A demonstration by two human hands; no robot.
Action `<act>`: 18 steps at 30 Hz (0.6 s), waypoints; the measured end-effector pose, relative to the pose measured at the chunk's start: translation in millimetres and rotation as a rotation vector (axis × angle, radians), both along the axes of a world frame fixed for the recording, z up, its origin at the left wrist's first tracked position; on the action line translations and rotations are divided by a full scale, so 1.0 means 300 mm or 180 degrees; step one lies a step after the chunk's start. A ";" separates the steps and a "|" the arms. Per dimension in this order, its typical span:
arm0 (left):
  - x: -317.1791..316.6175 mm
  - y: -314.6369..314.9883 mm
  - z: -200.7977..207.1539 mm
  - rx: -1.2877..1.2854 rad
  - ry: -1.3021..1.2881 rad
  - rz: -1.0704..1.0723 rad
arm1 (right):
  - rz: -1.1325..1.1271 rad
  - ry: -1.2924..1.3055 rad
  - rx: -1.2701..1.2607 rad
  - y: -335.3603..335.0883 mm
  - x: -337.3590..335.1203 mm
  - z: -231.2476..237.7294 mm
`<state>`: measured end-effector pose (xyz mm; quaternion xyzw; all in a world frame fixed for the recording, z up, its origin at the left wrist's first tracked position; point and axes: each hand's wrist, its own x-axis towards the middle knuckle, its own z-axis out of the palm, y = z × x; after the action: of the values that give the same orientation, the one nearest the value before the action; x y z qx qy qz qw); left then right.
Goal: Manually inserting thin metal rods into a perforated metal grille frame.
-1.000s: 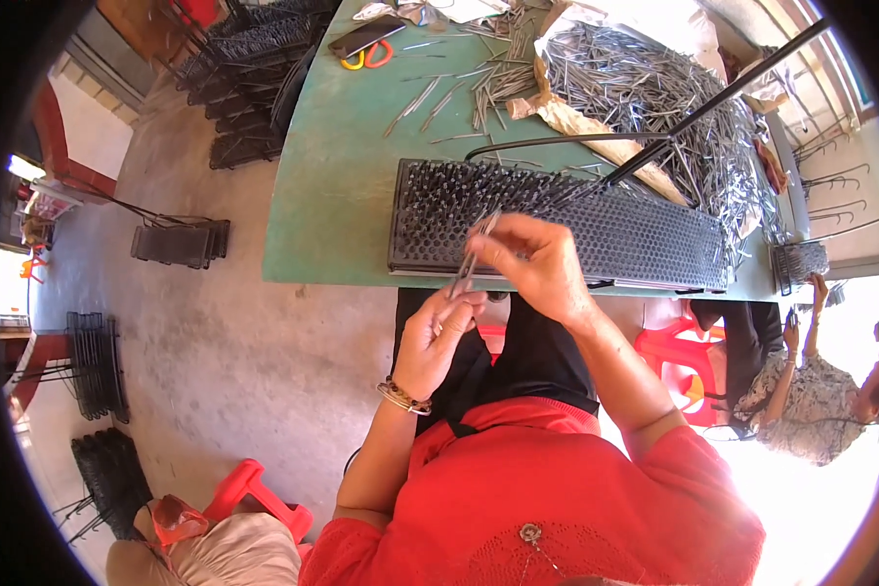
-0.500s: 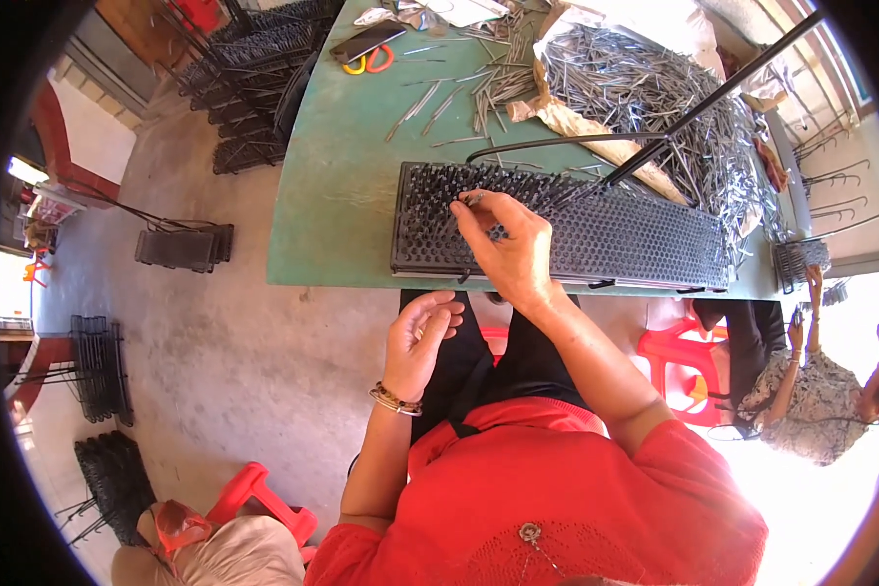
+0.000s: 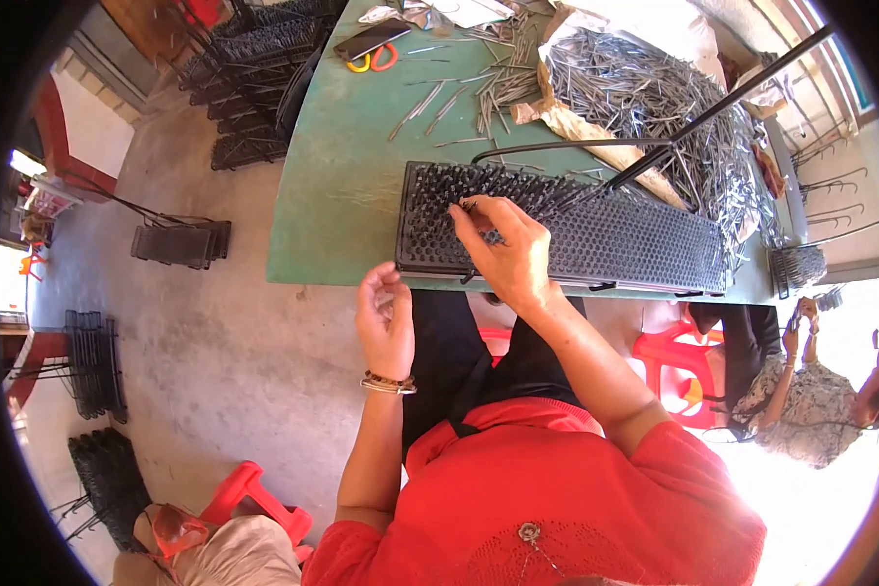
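A long black rack (image 3: 645, 234) with rows of small holes lies along the table's near edge. Short dark metal rods stand in its left part. Over these rods is my right hand (image 3: 510, 249), thumb and fingers pinched together; what is between the fingertips is too small to make out. My left hand (image 3: 386, 317), with bracelets at the wrist, hovers by the rack's near left corner. Its fingers are loosely curled and apart from the thumb, and nothing shows in them. A black metal frame handle (image 3: 742, 93) rises from the rack toward the upper right.
Beyond the rack, a heap of thin metal rods (image 3: 645, 83) lies in torn brown paper (image 3: 596, 137). Scissors (image 3: 385, 57) and a phone (image 3: 371, 41) lie on the green table (image 3: 332, 195). At right another person (image 3: 801, 400) works near a red stool (image 3: 679, 366). More racks (image 3: 181, 244) stand at left.
My left hand has moved left and slightly up, toward the rack's corner. My right hand stays pinched at nearly the same spot over the rods.
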<state>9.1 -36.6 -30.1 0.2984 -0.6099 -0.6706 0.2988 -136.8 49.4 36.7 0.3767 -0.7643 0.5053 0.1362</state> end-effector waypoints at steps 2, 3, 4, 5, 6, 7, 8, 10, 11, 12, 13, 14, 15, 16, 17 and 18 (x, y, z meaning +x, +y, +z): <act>-0.025 -0.012 -0.005 -0.0332 -0.0109 0.0181 | 0.0030 -0.0002 0.0012 -0.006 -0.004 -0.025; -0.040 -0.018 -0.019 -0.0682 -0.0152 0.0224 | 0.0053 -0.0005 0.0021 -0.007 -0.005 -0.034; -0.053 -0.024 -0.033 -0.1026 -0.0194 0.0265 | 0.0058 -0.0005 0.0030 -0.008 -0.005 -0.036; -0.062 -0.026 -0.042 -0.1016 -0.0196 0.0270 | 0.0061 -0.0042 0.0118 -0.007 -0.006 -0.038; -0.071 -0.027 -0.049 -0.0904 -0.0101 0.0179 | 0.0064 -0.0079 0.0206 -0.006 -0.006 -0.040; -0.079 -0.026 -0.049 -0.0791 -0.0003 0.0085 | 0.0066 -0.0077 0.0217 -0.006 -0.008 -0.035; -0.083 -0.025 -0.046 -0.0779 -0.0003 0.0088 | 0.0121 -0.0137 0.0226 -0.005 -0.009 -0.027; -0.084 -0.023 -0.033 -0.0891 -0.0122 0.0100 | 0.0180 -0.0196 0.0241 -0.003 -0.009 -0.019; -0.084 -0.023 -0.034 -0.0884 -0.0123 0.0106 | 0.0227 -0.0190 0.0258 -0.001 -0.007 -0.017; -0.082 -0.023 -0.037 -0.0875 -0.0104 0.0096 | 0.0275 -0.0185 0.0275 0.002 -0.004 -0.017; -0.081 -0.024 -0.040 -0.0869 -0.0083 0.0082 | 0.0278 -0.0185 0.0279 0.004 -0.007 -0.019; -0.077 -0.025 -0.044 -0.0865 -0.0084 0.0085 | 0.0411 0.0190 0.0356 0.007 -0.011 -0.026; -0.072 -0.024 -0.048 -0.0955 -0.0127 0.0058 | 0.0542 0.0563 0.0432 0.011 -0.010 -0.031; -0.070 -0.025 -0.046 -0.1050 -0.0169 0.0034 | 0.0547 0.0561 0.0430 0.010 -0.008 -0.033; -0.067 -0.022 -0.041 -0.1052 -0.0175 0.0034 | 0.0566 0.0609 0.0478 0.011 -0.004 -0.034; -0.062 -0.016 -0.032 -0.1171 -0.0231 0.0042 | 0.0580 0.0653 0.0526 0.013 0.001 -0.036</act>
<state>-9.6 -41.5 -39.6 0.2668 -0.7307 -0.5345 0.3304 -136.5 53.3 25.9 0.5040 -0.7481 0.4098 0.1357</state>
